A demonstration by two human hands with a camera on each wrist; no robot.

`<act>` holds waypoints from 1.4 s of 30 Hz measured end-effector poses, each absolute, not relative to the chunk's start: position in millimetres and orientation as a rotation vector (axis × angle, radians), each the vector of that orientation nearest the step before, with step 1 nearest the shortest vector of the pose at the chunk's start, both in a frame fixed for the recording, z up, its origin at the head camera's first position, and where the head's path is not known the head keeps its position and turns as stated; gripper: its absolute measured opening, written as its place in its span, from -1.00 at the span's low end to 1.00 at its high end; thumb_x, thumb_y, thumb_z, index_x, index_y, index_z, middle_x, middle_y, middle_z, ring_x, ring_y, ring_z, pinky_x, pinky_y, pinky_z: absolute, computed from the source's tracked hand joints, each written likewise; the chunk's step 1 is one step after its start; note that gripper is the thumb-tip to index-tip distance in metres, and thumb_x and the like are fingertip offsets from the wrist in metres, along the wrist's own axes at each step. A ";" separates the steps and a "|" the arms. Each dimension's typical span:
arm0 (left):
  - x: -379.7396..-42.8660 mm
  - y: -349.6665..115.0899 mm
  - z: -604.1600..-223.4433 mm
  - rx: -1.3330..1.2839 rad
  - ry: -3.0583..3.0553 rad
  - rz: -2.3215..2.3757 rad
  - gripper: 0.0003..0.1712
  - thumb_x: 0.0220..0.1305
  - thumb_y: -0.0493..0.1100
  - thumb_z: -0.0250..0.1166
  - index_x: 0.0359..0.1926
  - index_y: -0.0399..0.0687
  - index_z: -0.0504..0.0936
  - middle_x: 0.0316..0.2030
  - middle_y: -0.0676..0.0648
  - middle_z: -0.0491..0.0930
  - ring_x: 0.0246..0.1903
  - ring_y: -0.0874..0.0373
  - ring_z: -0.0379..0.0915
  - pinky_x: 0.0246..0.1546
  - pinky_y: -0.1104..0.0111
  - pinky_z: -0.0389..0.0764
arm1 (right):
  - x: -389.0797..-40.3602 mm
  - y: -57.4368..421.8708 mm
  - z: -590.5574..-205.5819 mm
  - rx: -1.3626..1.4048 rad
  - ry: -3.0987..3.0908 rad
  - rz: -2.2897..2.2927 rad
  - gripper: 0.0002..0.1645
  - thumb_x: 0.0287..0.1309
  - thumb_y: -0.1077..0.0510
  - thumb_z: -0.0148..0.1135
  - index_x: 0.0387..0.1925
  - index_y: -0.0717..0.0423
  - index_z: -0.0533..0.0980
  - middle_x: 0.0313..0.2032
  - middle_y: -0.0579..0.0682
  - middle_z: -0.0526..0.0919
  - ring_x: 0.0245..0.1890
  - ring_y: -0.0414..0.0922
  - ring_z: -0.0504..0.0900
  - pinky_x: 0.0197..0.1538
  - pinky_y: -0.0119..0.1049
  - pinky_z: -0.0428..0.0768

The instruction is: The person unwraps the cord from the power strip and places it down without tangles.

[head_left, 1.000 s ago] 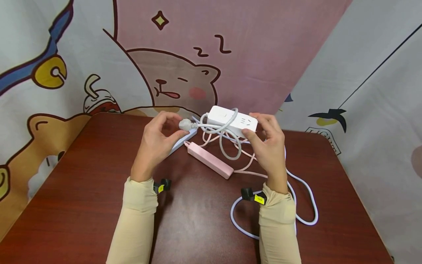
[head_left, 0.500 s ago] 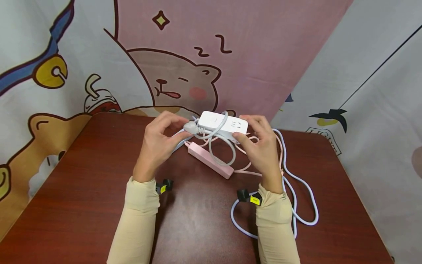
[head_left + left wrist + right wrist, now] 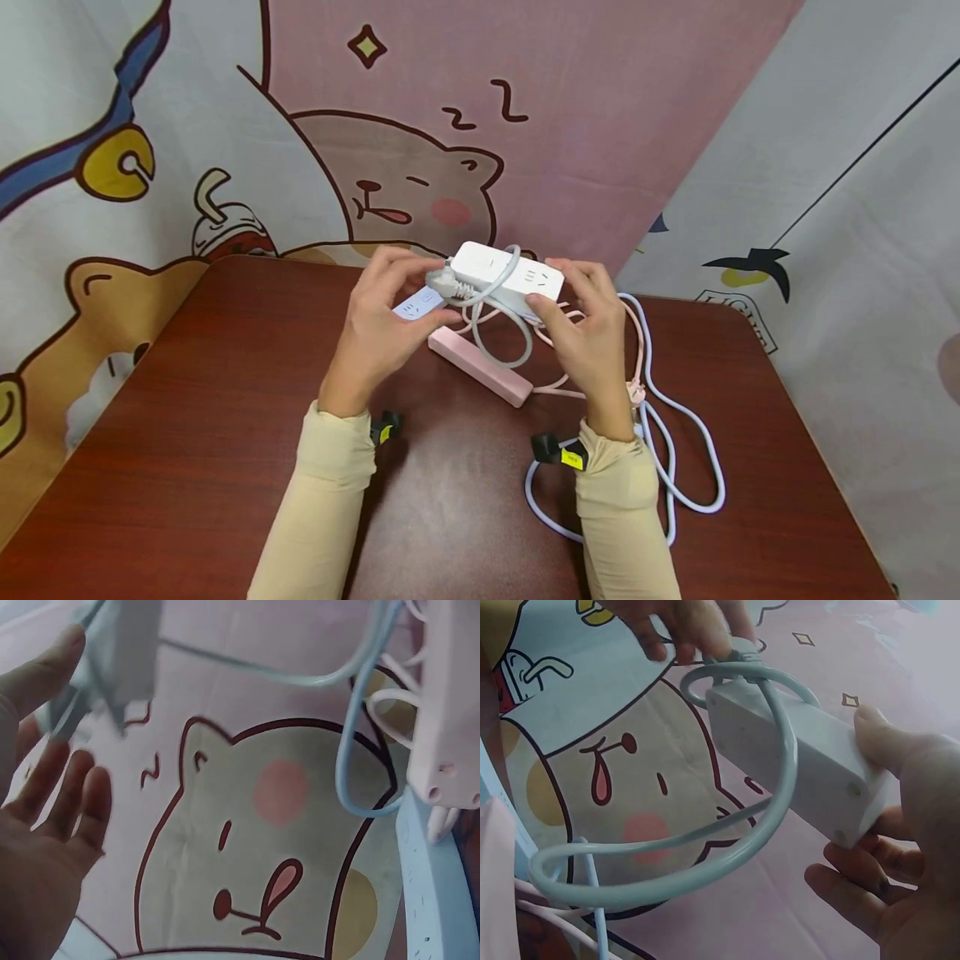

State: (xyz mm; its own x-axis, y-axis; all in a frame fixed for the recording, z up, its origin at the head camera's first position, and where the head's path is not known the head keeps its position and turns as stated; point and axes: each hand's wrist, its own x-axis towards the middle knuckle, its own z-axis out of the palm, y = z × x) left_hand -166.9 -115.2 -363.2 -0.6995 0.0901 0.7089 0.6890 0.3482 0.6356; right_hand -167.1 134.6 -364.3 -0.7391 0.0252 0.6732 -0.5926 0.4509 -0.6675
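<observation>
A white power strip (image 3: pixel 480 261) is held up above the far part of the table, tilted, with its sockets showing. My right hand (image 3: pixel 592 333) grips its right end between thumb and fingers. At the other end, my left hand (image 3: pixel 375 329) pinches the grey-white plug (image 3: pixel 450 285), thumb below and fingers above. The strip's pale cable (image 3: pixel 784 757) runs across its top and hangs down in a loop. In the left wrist view the plug and strip end are blurred, so the exact finger contact is hard to see.
Below lie a pink power strip (image 3: pixel 480 367) and a light blue power strip (image 3: pixel 418 304), partly hidden by my left hand. Their pink and blue cables (image 3: pixel 708 442) spread to the right across the brown table (image 3: pixel 247 400). A cartoon-printed curtain (image 3: pixel 585 108) hangs behind.
The white strip and my right hand have moved left. My left hand has moved slightly right with the plug, bringing it against the strip's left end.
</observation>
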 end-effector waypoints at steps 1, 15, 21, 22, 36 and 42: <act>-167.2 -111.1 -363.4 -0.668 -2.049 -1.307 -0.26 -0.23 -0.28 0.73 0.08 -0.15 0.66 0.01 -0.17 0.50 -0.13 0.11 0.51 -0.07 0.48 0.55 | -166.7 133.7 -363.9 0.464 -2.085 1.307 -0.52 0.10 0.24 0.52 0.09 0.19 0.66 -0.01 0.20 0.60 -0.03 -0.21 0.52 -0.25 -0.62 0.53; -168.6 -98.0 -366.6 -0.512 -2.023 -0.852 -0.49 -0.08 -0.20 0.58 -0.13 -0.17 0.51 -0.09 -0.21 0.50 -0.16 -0.05 0.46 -0.19 0.16 0.56 | -166.2 131.6 -362.9 0.505 -2.075 1.362 -0.54 0.09 0.28 0.51 0.07 0.22 0.66 0.02 0.22 0.59 0.05 -0.17 0.52 -0.09 -0.56 0.55; -168.7 -100.0 -365.6 -0.522 -1.986 -0.789 -0.66 -0.05 -0.22 0.48 -0.22 -0.17 0.57 -0.13 -0.16 0.59 -0.17 -0.06 0.51 -0.26 0.13 0.56 | -166.8 132.0 -363.1 0.494 -2.077 1.348 -0.54 0.10 0.26 0.51 0.07 0.22 0.66 0.01 0.20 0.60 0.04 -0.18 0.52 -0.13 -0.57 0.55; -168.8 -100.2 -365.4 -0.527 -1.981 -0.786 -0.69 -0.03 -0.22 0.46 -0.24 -0.17 0.58 -0.13 -0.15 0.60 -0.18 -0.06 0.51 -0.27 0.13 0.56 | -166.9 132.1 -363.1 0.491 -2.078 1.344 -0.54 0.10 0.26 0.52 0.07 0.21 0.66 0.01 0.20 0.60 0.03 -0.18 0.52 -0.14 -0.55 0.55; -168.3 -107.0 -364.3 -0.681 -1.906 -0.983 -0.78 0.01 -0.36 0.43 -0.24 -0.29 0.70 -0.15 -0.23 0.66 -0.04 -0.08 0.61 0.00 0.21 0.61 | -167.2 133.5 -365.4 0.472 -2.090 1.337 -0.52 0.10 0.24 0.51 0.08 0.25 0.65 -0.01 0.20 0.60 -0.03 -0.21 0.52 -0.24 -0.59 0.54; -166.5 -114.0 -364.1 -0.709 -1.906 -1.042 -0.71 0.07 -0.38 0.42 -0.12 -0.26 0.78 -0.05 -0.17 0.74 -0.02 -0.03 0.65 0.08 0.37 0.60 | -167.5 134.0 -366.6 0.465 -2.096 1.326 -0.52 0.10 0.22 0.52 0.09 0.22 0.65 0.00 0.20 0.60 0.01 -0.20 0.51 -0.18 -0.58 0.52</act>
